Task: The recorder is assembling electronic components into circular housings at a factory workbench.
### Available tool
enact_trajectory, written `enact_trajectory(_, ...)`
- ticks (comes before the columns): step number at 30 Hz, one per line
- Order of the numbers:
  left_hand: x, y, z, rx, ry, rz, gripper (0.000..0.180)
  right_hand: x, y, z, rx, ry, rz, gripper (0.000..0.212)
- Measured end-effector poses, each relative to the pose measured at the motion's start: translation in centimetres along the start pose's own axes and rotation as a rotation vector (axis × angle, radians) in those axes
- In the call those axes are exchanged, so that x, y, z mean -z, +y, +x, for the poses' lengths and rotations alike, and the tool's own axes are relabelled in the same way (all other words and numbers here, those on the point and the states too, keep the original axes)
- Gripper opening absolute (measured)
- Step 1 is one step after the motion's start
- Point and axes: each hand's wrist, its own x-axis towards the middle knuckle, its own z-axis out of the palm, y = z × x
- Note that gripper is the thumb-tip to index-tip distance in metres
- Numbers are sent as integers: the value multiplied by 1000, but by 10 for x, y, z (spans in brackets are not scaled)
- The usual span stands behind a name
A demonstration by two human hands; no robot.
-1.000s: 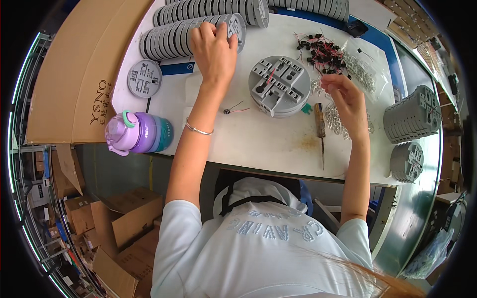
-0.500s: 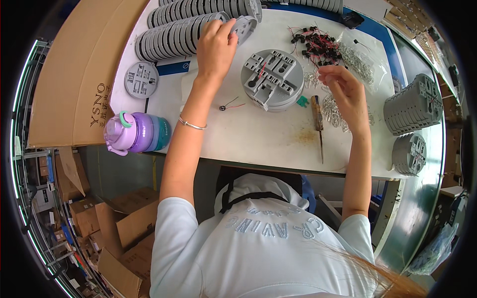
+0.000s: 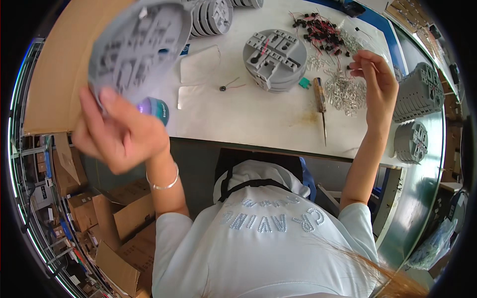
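Observation:
My left hand point(image 3: 121, 134), raised at the left and a little blurred, grips the rim of a round grey plastic disc point(image 3: 141, 54) with moulded ribs and slots on its face. My right hand point(image 3: 380, 79) hovers over the right of the table, fingers loosely bent and apart, with nothing visible in them. Beneath and beside it lie a heap of small metal clips point(image 3: 344, 94) and a pile of black parts with red and black wires point(image 3: 318, 35). A stack of grey discs point(image 3: 276, 59) stands mid-table, a red wire on its top one.
A screwdriver point(image 3: 319, 97) and a green piece point(image 3: 304, 83) lie right of the stack; one wired black part point(image 3: 222, 88) lies left. More grey stacks point(image 3: 422, 92) stand at the right edge. Rows of discs point(image 3: 211, 20), a bottle point(image 3: 160, 110) and cardboard point(image 3: 54, 74) are at left.
My left hand has left the row of discs at the back and come toward me and leftward, bringing a disc up close. My right hand has shifted slightly right.

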Motion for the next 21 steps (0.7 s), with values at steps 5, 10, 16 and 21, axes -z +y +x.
enact_trajectory(5, 81, 24, -55, -330, -528, -454, 33, -20, -62, -68, -497, -613, 204, 32)
enact_trajectory(10, 95, 56, -91, -308, -696, -694, 26, -42, -44, -103, -729, -754, 212, 58)
enact_trajectory(16, 83, 63, -137, -169, -734, -722, 37, -55, -6, -113, -732, -596, 185, 40)
enact_trajectory(21, 79, 65, -160, 253, -852, -657, 98, -60, 0, -121, -671, -509, 116, 38)
